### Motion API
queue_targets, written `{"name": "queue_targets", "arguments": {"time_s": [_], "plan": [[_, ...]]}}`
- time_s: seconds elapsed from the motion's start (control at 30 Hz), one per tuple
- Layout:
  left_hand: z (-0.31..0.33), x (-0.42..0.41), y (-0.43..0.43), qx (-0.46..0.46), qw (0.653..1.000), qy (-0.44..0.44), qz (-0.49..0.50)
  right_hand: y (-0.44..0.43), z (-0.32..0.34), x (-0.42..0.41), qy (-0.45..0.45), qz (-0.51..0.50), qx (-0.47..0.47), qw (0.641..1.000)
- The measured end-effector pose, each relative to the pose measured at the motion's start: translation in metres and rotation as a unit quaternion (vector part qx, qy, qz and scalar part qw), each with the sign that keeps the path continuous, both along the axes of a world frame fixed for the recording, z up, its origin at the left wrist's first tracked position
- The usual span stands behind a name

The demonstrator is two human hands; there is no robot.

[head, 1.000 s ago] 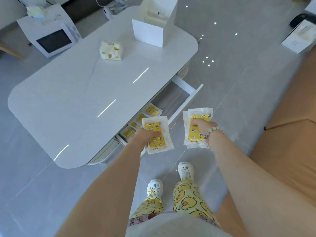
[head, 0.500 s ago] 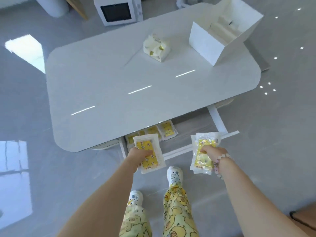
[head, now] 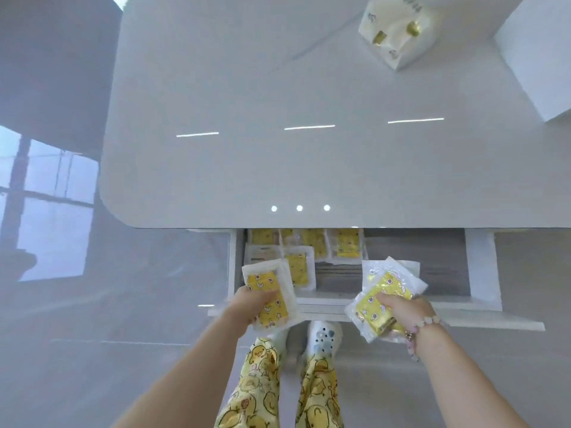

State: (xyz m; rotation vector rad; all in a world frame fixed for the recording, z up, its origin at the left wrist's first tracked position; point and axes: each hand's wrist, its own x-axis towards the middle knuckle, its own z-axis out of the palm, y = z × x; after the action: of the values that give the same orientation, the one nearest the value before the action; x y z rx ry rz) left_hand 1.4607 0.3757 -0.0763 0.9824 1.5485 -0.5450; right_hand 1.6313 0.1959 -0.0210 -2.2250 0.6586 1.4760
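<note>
Arms reach forward and down over the open drawer point(head: 482, 267) front. Grip: left hand point(head: 251, 307) clasps one yellow packet point(head: 267, 288); right hand point(head: 404, 308) clasps a fanned stack point(head: 383, 288), at least two. Drawer's left half holds roughly five loose packets point(head: 346, 245).

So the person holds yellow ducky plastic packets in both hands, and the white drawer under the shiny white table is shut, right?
No, the white drawer under the glossy white table is pulled open, not shut: the head view shows more yellow packets lying inside it. The rest is right: the left hand holds a yellow-patterned plastic packet and the right hand holds a small stack of them.
</note>
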Motion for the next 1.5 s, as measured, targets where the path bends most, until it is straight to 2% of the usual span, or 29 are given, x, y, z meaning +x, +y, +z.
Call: {"name": "queue_targets", "arguments": {"time_s": [0.2,0.4,0.6,0.87,1.07,1.2,1.33,1.5], "plan": [[-0.078,0.025,0.01,0.039,0.998,-0.045,0.006,0.009,-0.085,0.037,-0.015,0.034,-0.013,0.999],[-0.136,0.05,-0.003,0.113,0.988,-0.068,-0.083,0.027,-0.154,0.042,0.008,0.158,-0.037,0.987],[-0.172,0.06,-0.026,0.18,0.956,-0.087,-0.217,0.048,-0.193,0.026,0.005,0.241,-0.033,0.97],[-0.198,0.06,-0.045,0.192,0.967,-0.03,-0.167,0.034,-0.228,0.016,-0.03,0.192,-0.025,0.981],[-0.193,0.069,-0.054,0.21,0.968,0.019,-0.135,0.03,-0.231,0.009,-0.085,0.172,-0.101,0.976],[-0.186,0.072,-0.055,0.228,0.957,0.07,-0.166,0.031,-0.232,0.005,-0.13,0.172,-0.121,0.969],[-0.188,0.069,-0.054,0.266,0.943,0.051,-0.192,0.035,-0.228,0.007,-0.113,0.167,-0.125,0.972],[-0.19,0.068,-0.053,0.277,0.909,0.063,-0.304,0.034,-0.227,0.003,-0.106,0.128,-0.101,0.981]]}}
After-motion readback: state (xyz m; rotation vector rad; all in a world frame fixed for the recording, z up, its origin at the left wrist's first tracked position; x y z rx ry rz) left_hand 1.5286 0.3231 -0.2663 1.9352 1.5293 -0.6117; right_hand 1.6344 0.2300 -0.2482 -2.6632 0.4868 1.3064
